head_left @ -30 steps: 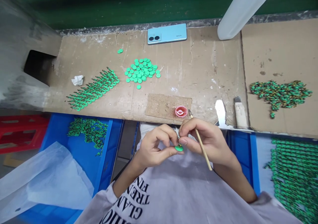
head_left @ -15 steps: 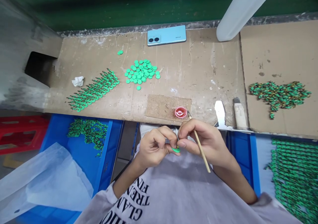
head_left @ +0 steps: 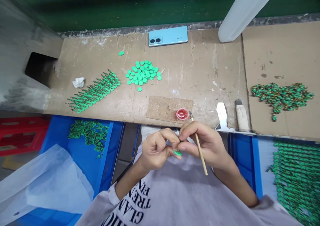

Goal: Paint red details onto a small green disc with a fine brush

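Between my thumb and fingers, my left hand [head_left: 160,148] pinches a small green disc [head_left: 177,153] just off the table's front edge. My right hand [head_left: 203,144] meets it there, fingertips closed by a small dark piece above the disc that is too small to make out. A thin wooden paintbrush [head_left: 199,146] rests across the right hand, its dark tip pointing up at the table. Close beyond that tip stands a small cup of red liquid [head_left: 182,114] on a piece of brown board [head_left: 160,107].
Loose green discs [head_left: 143,73] lie mid-table, with rows of green pieces [head_left: 96,91] to their left. A phone [head_left: 168,36] is at the back. At right are a putty knife [head_left: 242,115] and a heap of green-and-gold pieces [head_left: 282,95]. Blue bins [head_left: 101,179] stand below.
The paintbrush in my right hand has swung slightly, its lower end shifting left. Both hands stay together at the green disc, with only small finger movement.
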{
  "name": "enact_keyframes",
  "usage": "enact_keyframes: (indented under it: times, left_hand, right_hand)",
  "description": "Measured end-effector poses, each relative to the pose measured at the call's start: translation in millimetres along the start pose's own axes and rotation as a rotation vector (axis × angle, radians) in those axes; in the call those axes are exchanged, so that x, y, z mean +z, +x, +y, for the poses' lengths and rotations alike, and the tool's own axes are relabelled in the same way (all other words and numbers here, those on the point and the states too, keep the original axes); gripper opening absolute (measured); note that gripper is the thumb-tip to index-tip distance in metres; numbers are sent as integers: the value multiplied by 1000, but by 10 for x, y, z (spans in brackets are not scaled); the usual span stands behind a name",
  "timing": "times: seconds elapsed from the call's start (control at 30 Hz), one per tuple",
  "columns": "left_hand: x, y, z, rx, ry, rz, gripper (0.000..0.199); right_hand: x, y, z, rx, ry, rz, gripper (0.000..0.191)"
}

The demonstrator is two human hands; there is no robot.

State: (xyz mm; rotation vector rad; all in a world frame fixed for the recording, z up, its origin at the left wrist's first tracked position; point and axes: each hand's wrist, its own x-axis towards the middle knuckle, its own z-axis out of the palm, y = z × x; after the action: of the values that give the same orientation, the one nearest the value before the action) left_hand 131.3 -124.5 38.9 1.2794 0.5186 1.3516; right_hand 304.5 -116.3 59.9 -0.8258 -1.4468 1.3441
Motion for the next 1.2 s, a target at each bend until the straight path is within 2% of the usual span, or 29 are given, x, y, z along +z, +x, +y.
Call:
enact_keyframes:
  times: [0.17, 0.33, 0.43, 0.57, 0.8, 1.0, 1.2]
  left_hand:
    - [-2, 34, -6, 49, 40, 11, 46]
    - [-88, 28, 11, 131, 174, -47, 47]
    - [-118, 12, 19, 173, 226, -66, 47]
    - [-105, 20, 49, 135, 252, -68, 48]
    - [-103, 58, 98, 91, 282, -50, 54]
    - [-126, 15, 45, 81, 235, -69, 51]
    - [-151, -13, 42, 103, 303, -104, 40]
  right_hand:
    - [-22, -2, 3, 16, -6, 25, 18]
    - [-62, -40, -1, 0, 9, 42, 13]
    - [-68, -38, -7, -29, -44, -7, 17]
    - [-50, -18, -1, -60, -78, -78, 11]
    - [-53, -39, 3, 5, -19, -65, 8]
    - [-57, -30, -5, 18, 3, -61, 6]
    - [-27, -26, 13, -20, -69, -59, 7]
